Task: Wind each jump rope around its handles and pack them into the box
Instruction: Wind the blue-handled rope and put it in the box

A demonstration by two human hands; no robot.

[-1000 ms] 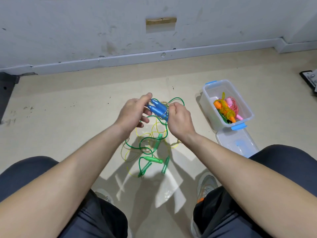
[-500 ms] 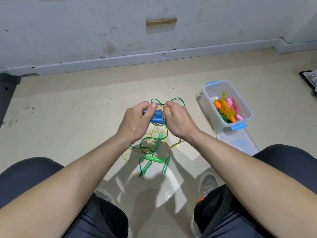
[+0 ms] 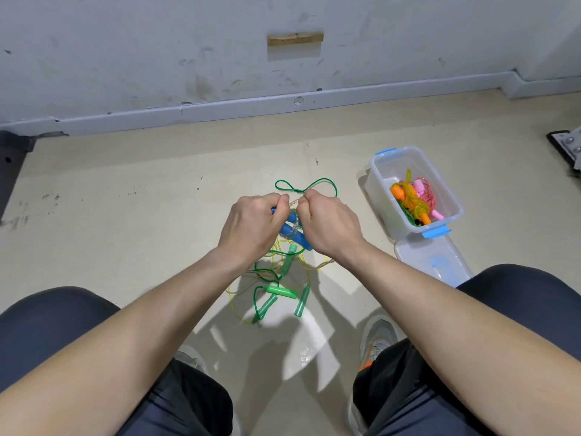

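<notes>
Left hand (image 3: 251,229): fingers curled, gripping the paired blue handles (image 3: 285,231). Right hand (image 3: 331,226): fingers curled round the handles' lower end, pinching the clear cord (image 3: 295,228) wound about them. The hands are close together, knuckles nearly touching, above the floor. Beneath them is a loose tangle on the floor: green handles (image 3: 282,291), green rope (image 3: 314,185) and yellow cord (image 3: 234,297). Box (image 3: 440,177): clear plastic, open, to the right, holding orange and pink ropes (image 3: 408,198). Lid (image 3: 418,256): flat on the floor, just beside the box's near end.
</notes>
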